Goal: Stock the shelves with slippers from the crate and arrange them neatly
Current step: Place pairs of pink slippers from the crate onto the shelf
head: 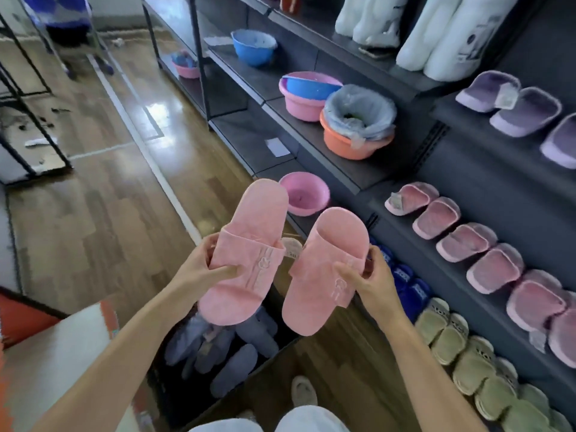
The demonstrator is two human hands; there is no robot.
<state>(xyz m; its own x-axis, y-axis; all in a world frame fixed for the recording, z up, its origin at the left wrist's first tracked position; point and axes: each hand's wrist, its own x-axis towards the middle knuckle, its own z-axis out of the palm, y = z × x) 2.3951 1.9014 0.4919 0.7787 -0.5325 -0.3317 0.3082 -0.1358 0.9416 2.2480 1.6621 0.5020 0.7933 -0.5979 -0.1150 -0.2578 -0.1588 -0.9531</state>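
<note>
My left hand [202, 269] and right hand [371, 282] each grip a pink foam slipper [249, 244], lengthwise away; shelved pink slipper row [467, 241] lies right, nearer right hand.

white trousers [311, 420] — pale shoe [304, 391]

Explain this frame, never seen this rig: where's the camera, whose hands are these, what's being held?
There is no robot here. One wide-angle camera sits on a person's head and looks forward and down, so the arms you see are their own. The left hand grips the left pink slipper at its strap, and the right hand grips the right pink slipper the same way. Both slippers are held in the air above a crate that holds grey-blue slippers. On the right is a dark shelf with a row of pink slippers. Purple slippers sit on the shelf above, green slippers on the one below, and plastic basins further along.
</note>
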